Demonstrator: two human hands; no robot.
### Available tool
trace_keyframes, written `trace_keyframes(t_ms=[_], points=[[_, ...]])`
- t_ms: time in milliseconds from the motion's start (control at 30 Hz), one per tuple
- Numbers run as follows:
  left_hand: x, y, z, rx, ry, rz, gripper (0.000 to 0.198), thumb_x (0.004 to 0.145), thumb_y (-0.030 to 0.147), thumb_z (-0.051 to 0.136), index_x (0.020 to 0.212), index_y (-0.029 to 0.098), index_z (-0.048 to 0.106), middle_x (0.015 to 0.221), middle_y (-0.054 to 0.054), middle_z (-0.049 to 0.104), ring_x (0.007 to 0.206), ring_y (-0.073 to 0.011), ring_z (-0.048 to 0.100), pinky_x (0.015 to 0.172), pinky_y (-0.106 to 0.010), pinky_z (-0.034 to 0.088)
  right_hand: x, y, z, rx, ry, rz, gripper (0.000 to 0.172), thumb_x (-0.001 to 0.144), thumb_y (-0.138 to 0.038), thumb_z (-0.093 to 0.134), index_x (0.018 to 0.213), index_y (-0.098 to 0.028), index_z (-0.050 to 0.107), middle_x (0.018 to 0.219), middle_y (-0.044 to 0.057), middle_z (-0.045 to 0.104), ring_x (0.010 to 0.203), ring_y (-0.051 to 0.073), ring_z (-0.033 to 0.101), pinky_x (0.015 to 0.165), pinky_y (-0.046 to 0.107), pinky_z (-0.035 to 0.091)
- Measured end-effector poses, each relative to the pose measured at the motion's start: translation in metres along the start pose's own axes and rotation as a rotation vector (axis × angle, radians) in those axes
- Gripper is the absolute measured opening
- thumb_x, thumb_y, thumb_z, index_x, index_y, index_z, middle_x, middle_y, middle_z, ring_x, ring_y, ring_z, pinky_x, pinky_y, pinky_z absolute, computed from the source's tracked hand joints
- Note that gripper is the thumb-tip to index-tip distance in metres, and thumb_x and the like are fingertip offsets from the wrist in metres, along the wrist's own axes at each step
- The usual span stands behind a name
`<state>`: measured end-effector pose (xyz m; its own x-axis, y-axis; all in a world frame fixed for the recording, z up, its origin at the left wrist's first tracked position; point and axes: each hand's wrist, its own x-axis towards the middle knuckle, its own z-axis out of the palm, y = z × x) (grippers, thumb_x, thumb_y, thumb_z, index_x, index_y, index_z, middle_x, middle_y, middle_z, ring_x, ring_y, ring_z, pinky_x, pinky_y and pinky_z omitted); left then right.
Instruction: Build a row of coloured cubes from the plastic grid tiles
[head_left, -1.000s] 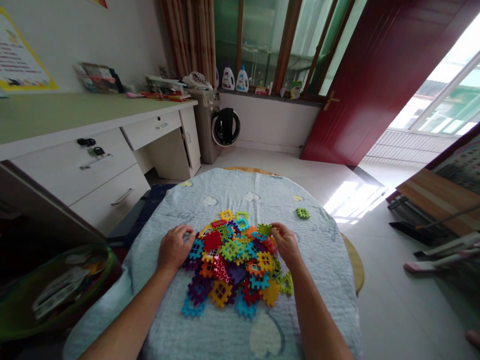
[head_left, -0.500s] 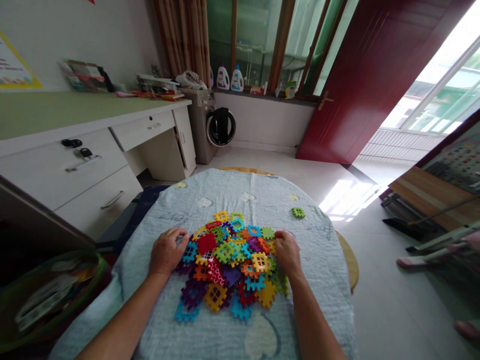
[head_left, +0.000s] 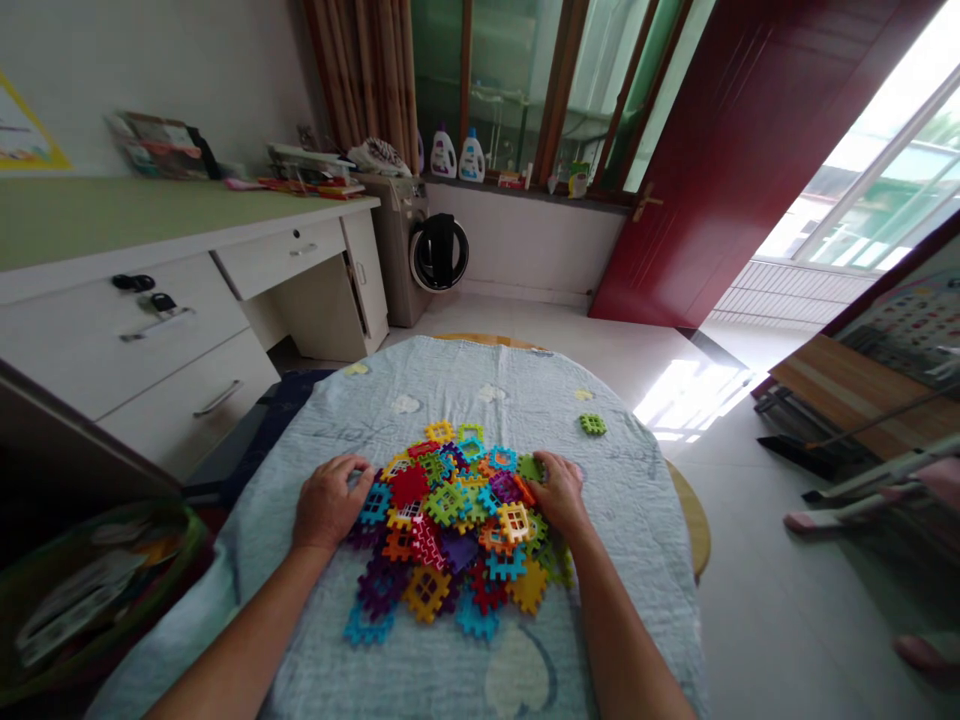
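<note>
A heap of colourful plastic interlocking building tiles with toothed edges lies on the cloth-covered table. Some tiles have window-like grids, others are solid. My left hand rests at the heap's left edge, thumb apart from the curved fingers, near a blue window tile. Over the heap's upper right side is my right hand. Its fingers reach over a light green tile, and its thumb is beside an orange tile, which it partly hides. A single green tile lies apart at the far right.
A pale blue patterned cloth covers the round table. At left stand a white desk and a basket. Behind are a washing machine and a red door. A wooden stool shows under the table's right side.
My right hand has moved left and inward over the heap's edge, now covering part of the light green and orange tiles. My left hand stays at the left edge. The view has shifted slightly.
</note>
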<state>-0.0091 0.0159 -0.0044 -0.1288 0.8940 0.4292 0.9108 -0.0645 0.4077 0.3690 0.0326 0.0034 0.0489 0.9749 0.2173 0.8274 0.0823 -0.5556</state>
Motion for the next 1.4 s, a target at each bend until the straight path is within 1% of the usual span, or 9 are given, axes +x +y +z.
trace_keyframes(t_ms=[200,400,600,733,833,933,1067,1200,1400], points=[[0.0,0.0,-0.001,0.002,0.0,-0.001,0.034,0.084,0.047,0.043,0.083,0.02,0.064,0.098,-0.01,0.071,0.095,-0.0265,0.064,0.09,-0.039,0.048,-0.004,0.008,0.006,0.118,0.125,0.018,0.04,0.072,-0.032,0.063,0.109,-0.017,0.066,0.107,0.01,0.067,0.104,0.025,0.056,0.1,0.041,0.036],[0.0,0.002,-0.003,-0.002,-0.01,-0.007,0.034,0.084,0.047,0.042,0.083,0.021,0.064,0.097,-0.009,0.071,0.094,-0.0254,0.064,0.091,-0.037,0.048,-0.006,0.012,0.007,0.401,0.265,0.154,0.045,0.075,-0.04,0.058,0.112,-0.016,0.064,0.114,0.013,0.065,0.104,0.024,0.058,0.096,0.039,0.043],[0.001,0.003,-0.003,-0.001,-0.004,0.001,0.035,0.084,0.047,0.042,0.081,0.021,0.064,0.096,-0.009,0.071,0.095,-0.0254,0.064,0.091,-0.037,0.048,-0.008,0.019,-0.002,0.739,0.329,0.311,0.041,0.075,-0.046,0.057,0.102,-0.016,0.064,0.097,0.008,0.069,0.088,0.02,0.063,0.084,0.034,0.049],[0.001,0.002,-0.003,-0.001,0.0,0.0,0.035,0.084,0.047,0.042,0.082,0.021,0.065,0.097,-0.01,0.071,0.095,-0.0255,0.064,0.092,-0.038,0.048,-0.012,0.011,-0.012,0.639,0.216,0.192,0.032,0.076,-0.045,0.054,0.089,-0.018,0.067,0.095,0.008,0.069,0.09,0.021,0.061,0.086,0.036,0.047],[0.001,0.002,-0.003,-0.002,0.001,-0.01,0.034,0.083,0.046,0.043,0.082,0.021,0.065,0.097,-0.009,0.072,0.095,-0.0249,0.064,0.091,-0.037,0.049,-0.016,0.002,-0.018,0.447,0.063,-0.023,0.026,0.078,-0.039,0.052,0.085,-0.022,0.071,0.103,0.006,0.07,0.108,0.024,0.056,0.103,0.041,0.036],[0.001,0.002,-0.003,0.001,-0.002,-0.011,0.032,0.083,0.045,0.043,0.082,0.021,0.065,0.097,-0.009,0.072,0.094,-0.024,0.064,0.091,-0.035,0.049,-0.019,-0.005,-0.023,0.273,-0.098,-0.145,0.033,0.074,-0.031,0.054,0.102,-0.026,0.073,0.115,0.003,0.069,0.124,0.026,0.046,0.113,0.046,0.02],[0.001,0.004,-0.004,0.012,-0.011,-0.013,0.033,0.083,0.045,0.043,0.083,0.021,0.065,0.097,-0.009,0.072,0.095,-0.0251,0.064,0.091,-0.037,0.048,-0.02,-0.008,-0.025,0.143,-0.224,-0.143,0.05,0.07,-0.028,0.056,0.12,-0.028,0.067,0.126,0.005,0.063,0.132,0.031,0.037,0.113,0.051,0.014],[0.001,0.006,-0.005,0.013,-0.013,-0.017,0.033,0.083,0.045,0.043,0.083,0.02,0.065,0.097,-0.01,0.072,0.095,-0.0255,0.064,0.091,-0.038,0.048,-0.019,-0.006,-0.021,0.13,-0.203,-0.176,0.05,0.07,-0.03,0.058,0.119,-0.026,0.066,0.116,0.005,0.065,0.121,0.028,0.046,0.111,0.047,0.021],[0.001,0.007,-0.006,0.003,-0.013,-0.014,0.032,0.083,0.044,0.042,0.081,0.02,0.064,0.096,-0.009,0.072,0.094,-0.0251,0.064,0.091,-0.038,0.048,-0.019,0.004,-0.011,0.232,0.026,-0.09,0.046,0.076,-0.04,0.057,0.116,-0.02,0.063,0.114,0.009,0.062,0.117,0.028,0.048,0.108,0.044,0.03]])
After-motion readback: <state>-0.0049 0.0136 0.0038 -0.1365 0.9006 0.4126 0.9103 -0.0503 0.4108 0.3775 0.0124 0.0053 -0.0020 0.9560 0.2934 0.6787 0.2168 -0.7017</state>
